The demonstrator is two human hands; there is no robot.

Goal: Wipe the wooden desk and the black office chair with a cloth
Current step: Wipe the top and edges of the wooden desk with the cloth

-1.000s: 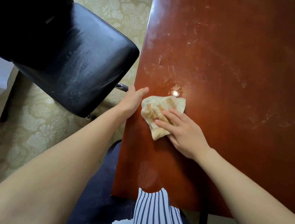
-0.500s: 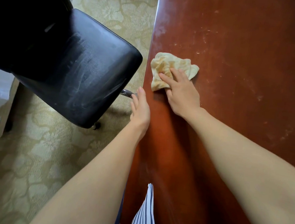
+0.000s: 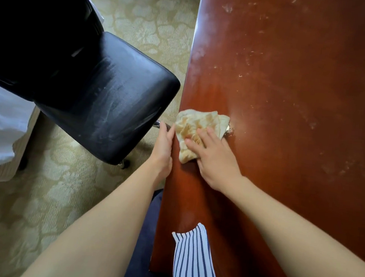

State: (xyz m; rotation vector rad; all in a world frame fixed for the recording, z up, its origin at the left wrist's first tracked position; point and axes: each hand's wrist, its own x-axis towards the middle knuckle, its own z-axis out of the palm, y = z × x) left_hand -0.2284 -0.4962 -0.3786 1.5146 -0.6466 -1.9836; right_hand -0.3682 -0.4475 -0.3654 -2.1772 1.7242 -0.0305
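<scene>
The right hand (image 3: 214, 158) lies flat on a crumpled beige cloth with tan stains (image 3: 198, 126), fingers straight and slightly spread, pressing it down on the glossy reddish-brown wooden desk (image 3: 295, 94); no finger curls round the fabric. The left hand (image 3: 164, 145), just beside the right, rests along the desk's edge with fingers extended and together, holding nothing; whether its thumb hooks under the edge I cannot tell. The cloth sits under and just beyond the right fingertips, its near side touching or almost touching the left hand.

The strip of desk on the person's side of the hands looks darker and cleaner, so I judge it wiped; beyond the right hand and out to its right, pale smears and dusty flecks cover the wood, so most of the top seems left to do. The black padded office chair (image 3: 104, 97), to the left of the left hand, shows grey dusty streaks across its seat; it looks not yet wiped.

A patterned beige carpet (image 3: 145, 15) lies beyond the left hand; a blue-and-white striped garment (image 3: 195, 260) hangs between the forearms.
</scene>
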